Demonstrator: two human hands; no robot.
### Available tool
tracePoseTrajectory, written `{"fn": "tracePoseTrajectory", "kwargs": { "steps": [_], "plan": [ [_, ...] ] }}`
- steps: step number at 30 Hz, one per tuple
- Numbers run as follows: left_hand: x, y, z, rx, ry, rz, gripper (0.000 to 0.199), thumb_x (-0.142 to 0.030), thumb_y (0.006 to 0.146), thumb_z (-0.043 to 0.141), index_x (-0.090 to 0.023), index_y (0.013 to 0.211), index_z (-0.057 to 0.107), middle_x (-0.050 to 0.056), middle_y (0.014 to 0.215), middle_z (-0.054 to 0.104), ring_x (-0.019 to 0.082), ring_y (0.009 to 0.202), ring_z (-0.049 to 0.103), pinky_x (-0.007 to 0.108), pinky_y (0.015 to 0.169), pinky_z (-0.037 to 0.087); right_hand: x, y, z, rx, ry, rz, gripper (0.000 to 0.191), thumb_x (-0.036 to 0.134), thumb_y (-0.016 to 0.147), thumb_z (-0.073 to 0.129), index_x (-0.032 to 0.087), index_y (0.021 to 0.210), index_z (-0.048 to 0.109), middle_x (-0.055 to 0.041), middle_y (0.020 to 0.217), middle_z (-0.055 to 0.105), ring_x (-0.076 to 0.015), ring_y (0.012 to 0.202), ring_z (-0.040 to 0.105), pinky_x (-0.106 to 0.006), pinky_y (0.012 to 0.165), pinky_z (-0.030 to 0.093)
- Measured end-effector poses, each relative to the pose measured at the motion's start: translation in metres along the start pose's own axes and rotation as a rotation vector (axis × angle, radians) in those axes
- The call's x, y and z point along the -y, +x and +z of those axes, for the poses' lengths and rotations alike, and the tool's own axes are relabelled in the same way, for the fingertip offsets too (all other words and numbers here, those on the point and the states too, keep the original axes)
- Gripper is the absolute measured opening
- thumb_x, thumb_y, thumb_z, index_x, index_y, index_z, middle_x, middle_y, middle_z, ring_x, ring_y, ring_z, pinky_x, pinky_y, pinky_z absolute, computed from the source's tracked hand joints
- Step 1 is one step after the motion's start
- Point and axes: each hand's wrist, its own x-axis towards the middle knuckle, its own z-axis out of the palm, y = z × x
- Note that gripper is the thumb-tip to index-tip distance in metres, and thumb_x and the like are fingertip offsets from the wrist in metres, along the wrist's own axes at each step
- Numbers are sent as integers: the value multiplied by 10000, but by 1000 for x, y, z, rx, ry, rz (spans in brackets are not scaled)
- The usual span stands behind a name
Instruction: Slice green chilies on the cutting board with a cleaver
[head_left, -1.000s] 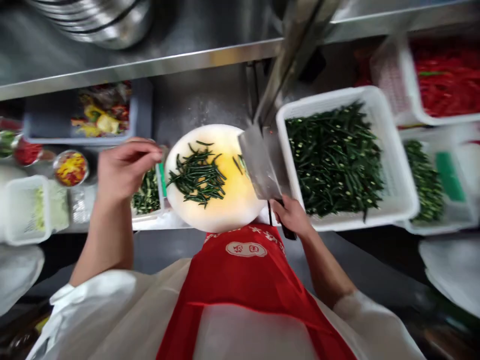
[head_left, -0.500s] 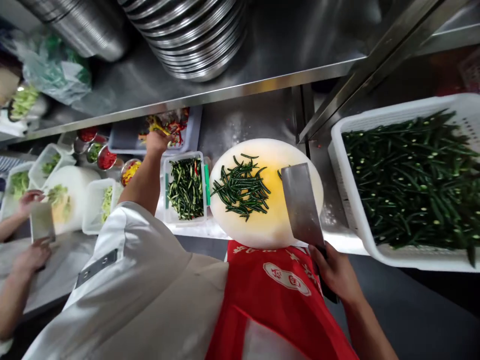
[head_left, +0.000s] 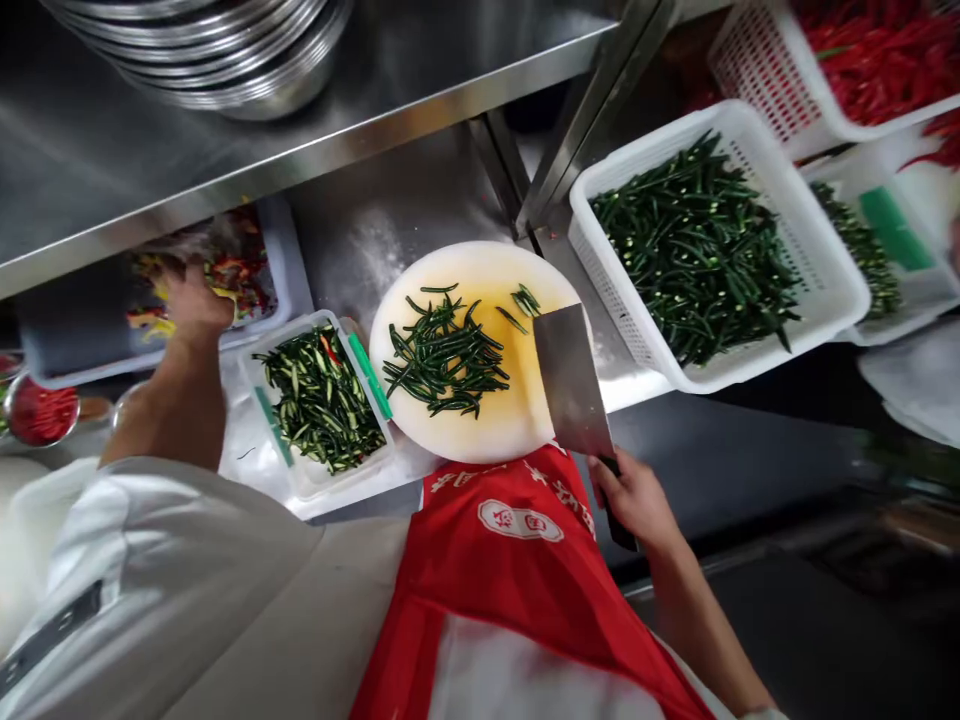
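Note:
My right hand grips the dark handle of a cleaver. Its broad blade lies over the right side of a round white cutting board. A pile of long green chili peppers covers the board's left half, and a few cut pieces lie close to the blade. Reaching far to the left, my left hand is over a grey tray of red and yellow pepper scraps; its fingers look spread, their tips partly dark. Between tray and board stands a clear tub of sliced green chilies.
On the right, a white basket is filled with green chilies. Behind it are a basket of red chilies and another tub. A steel shelf bearing stacked bowls overhangs the counter. A shelf post rises behind the board.
The view has swung right, bringing the red chilies into sight. My left hand stays at the scrap tray, with its fingers now lower among the scraps. Cut chili pieces beside the cleaver are now uncovered.

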Motion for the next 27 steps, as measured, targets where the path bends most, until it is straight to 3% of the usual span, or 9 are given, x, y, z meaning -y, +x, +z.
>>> {"fn": "tracePoseTrajectory", "kwargs": {
  "steps": [2,3,6,8,10,13,16,20,27],
  "plan": [
    [-23,-13,-3,-82,28,-46,469,-426,847,532,-182,1247,505,26,1135,654,233,1077,523,442,1115,253,4,1,-4,41,-6,-31,355,554,897,441,230,856,579,-22,606,648,-197,566,601,-284,528,431],
    [-42,-23,-4,-116,13,12,432,-439,869,512,-163,1198,560,37,1094,673,225,1040,548,437,1128,238,6,4,-6,58,-21,-52,344,542,900,437,230,836,566,-20,596,642,-192,555,594,-283,528,426],
    [-124,-66,-2,-181,-187,461,411,-470,948,409,-182,1111,654,49,1089,684,219,1062,568,389,1095,300,17,23,-13,94,-119,-130,301,493,902,434,230,790,525,-19,571,623,-184,533,580,-277,531,404],
    [-186,-100,6,-59,-270,690,346,-433,939,444,-210,1042,689,53,1098,680,233,1049,581,360,963,411,23,42,-20,109,-186,-170,274,463,902,435,229,778,504,-13,562,608,-178,527,575,-268,532,384],
    [-243,-129,18,53,-246,746,274,-356,914,484,-208,944,713,72,1032,684,247,959,608,365,851,452,27,62,-27,115,-228,-193,256,442,906,434,227,778,489,-2,557,592,-170,520,567,-258,529,362],
    [-298,-156,37,103,-181,854,203,-308,849,575,-193,940,715,97,1028,665,273,970,600,390,847,455,30,88,-42,115,-258,-227,251,430,918,438,221,791,491,5,560,581,-159,516,554,-249,527,334],
    [-316,-169,50,162,-136,1020,178,-283,764,658,-214,919,715,73,1019,656,269,1003,583,387,885,442,26,107,-58,143,-294,-278,251,415,932,441,207,810,511,-6,588,600,-154,534,557,-246,537,323],
    [-319,-181,50,202,37,1039,90,-159,725,614,-201,760,686,60,862,662,242,921,590,380,860,427,17,125,-77,211,-343,-376,234,367,955,434,192,841,540,-28,649,637,-155,595,582,-242,567,330],
    [-347,-194,47,-32,-138,941,142,-169,827,566,-190,955,625,102,1009,615,255,982,555,384,853,460,16,142,-92,279,-356,-480,220,325,964,436,180,884,580,-60,786,685,-169,725,626,-241,624,340]
  ]
}}
